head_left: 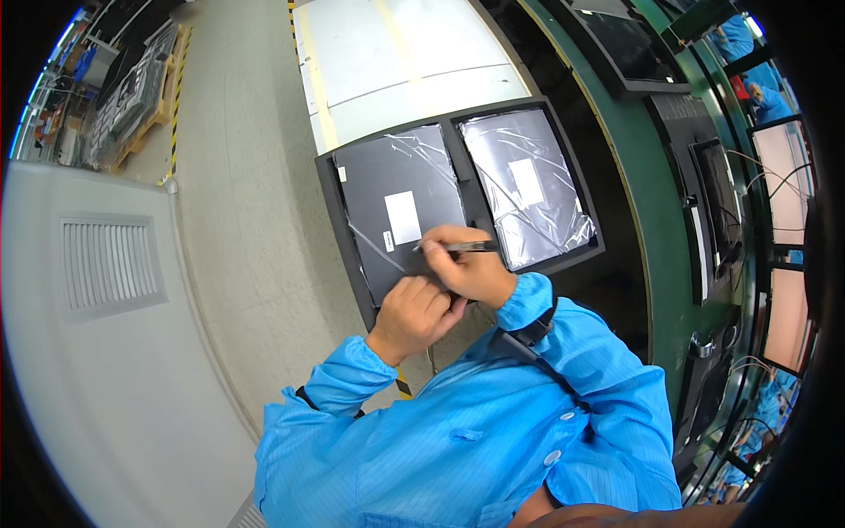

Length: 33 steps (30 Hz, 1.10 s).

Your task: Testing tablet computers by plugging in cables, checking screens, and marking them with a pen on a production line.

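My right hand (475,268) grips a dark pen (473,247), its tip end over the near part of the left dark flat panel (370,189). Just below it, my left hand (412,315) is closed with curled fingers at the panel's near edge; whatever those fingers hold, if anything, is hidden. A white label (402,217) and a smaller white sticker lie on that panel. Beside it, a second panel (546,216), under creased clear film, bears another white label (526,182). Both sit in separate compartments of a black tray (473,198).
Behind the tray stretches a white board (396,62) with yellowish tape strips. To the right runs a green workbench (629,167) carrying dark screens, cables and frames. A grey vented cabinet (114,352) stands at left, with a loaded pallet (145,123) beyond. Other people in blue are at far right.
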Each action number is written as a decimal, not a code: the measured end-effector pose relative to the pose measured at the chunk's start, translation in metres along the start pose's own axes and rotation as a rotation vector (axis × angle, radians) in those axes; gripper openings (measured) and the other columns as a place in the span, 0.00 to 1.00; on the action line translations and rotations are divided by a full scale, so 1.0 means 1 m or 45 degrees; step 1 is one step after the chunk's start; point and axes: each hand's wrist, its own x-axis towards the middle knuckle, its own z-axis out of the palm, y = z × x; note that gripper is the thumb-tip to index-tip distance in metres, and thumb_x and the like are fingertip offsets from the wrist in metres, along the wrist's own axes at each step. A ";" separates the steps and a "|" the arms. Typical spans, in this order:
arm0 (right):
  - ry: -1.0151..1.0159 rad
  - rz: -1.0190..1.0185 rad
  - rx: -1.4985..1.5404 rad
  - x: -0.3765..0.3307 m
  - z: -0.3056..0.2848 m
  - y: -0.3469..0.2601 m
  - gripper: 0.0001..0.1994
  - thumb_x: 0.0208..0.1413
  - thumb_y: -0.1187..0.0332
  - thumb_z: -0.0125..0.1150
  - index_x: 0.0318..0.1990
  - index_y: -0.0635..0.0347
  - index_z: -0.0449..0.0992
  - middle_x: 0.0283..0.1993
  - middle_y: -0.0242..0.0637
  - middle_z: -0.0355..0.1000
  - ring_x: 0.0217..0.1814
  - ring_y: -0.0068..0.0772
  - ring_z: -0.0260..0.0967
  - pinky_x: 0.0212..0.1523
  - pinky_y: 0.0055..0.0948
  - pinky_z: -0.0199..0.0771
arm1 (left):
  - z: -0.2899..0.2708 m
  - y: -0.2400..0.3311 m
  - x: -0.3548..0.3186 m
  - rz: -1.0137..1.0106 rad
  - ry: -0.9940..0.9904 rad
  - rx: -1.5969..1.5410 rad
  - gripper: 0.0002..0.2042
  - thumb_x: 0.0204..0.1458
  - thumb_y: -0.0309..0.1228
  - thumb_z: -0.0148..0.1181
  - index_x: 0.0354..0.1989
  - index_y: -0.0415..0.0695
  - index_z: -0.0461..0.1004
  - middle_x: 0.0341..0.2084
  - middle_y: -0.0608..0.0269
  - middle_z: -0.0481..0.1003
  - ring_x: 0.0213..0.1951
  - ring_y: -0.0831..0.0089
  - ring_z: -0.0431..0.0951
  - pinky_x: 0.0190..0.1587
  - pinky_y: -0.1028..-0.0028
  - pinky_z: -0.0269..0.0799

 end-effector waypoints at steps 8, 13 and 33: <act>0.373 0.229 0.169 -0.076 -0.095 -0.005 0.13 0.78 0.64 0.60 0.58 0.62 0.82 0.37 0.33 0.80 0.38 0.20 0.75 0.40 0.25 0.76 | 0.003 0.003 0.018 -0.452 -0.406 0.286 0.61 0.47 0.72 0.73 0.80 0.35 0.64 0.84 0.29 0.44 0.86 0.34 0.34 0.74 0.17 0.19; 0.427 0.323 0.217 -0.130 -0.125 -0.007 0.13 0.79 0.62 0.58 0.58 0.61 0.82 0.37 0.33 0.80 0.35 0.19 0.72 0.37 0.24 0.74 | 0.005 0.011 0.019 -0.509 -0.610 0.412 0.63 0.50 0.77 0.67 0.80 0.33 0.62 0.83 0.24 0.44 0.86 0.33 0.36 0.73 0.15 0.23; 1.164 0.130 -0.658 -0.399 -0.205 -0.099 0.10 0.70 0.74 0.62 0.55 0.66 0.79 0.42 0.45 0.83 0.38 0.41 0.80 0.41 0.40 0.79 | 0.053 -0.051 0.093 -0.266 -0.344 0.512 0.46 0.59 0.53 0.74 0.82 0.43 0.63 0.76 0.29 0.63 0.79 0.33 0.60 0.79 0.36 0.53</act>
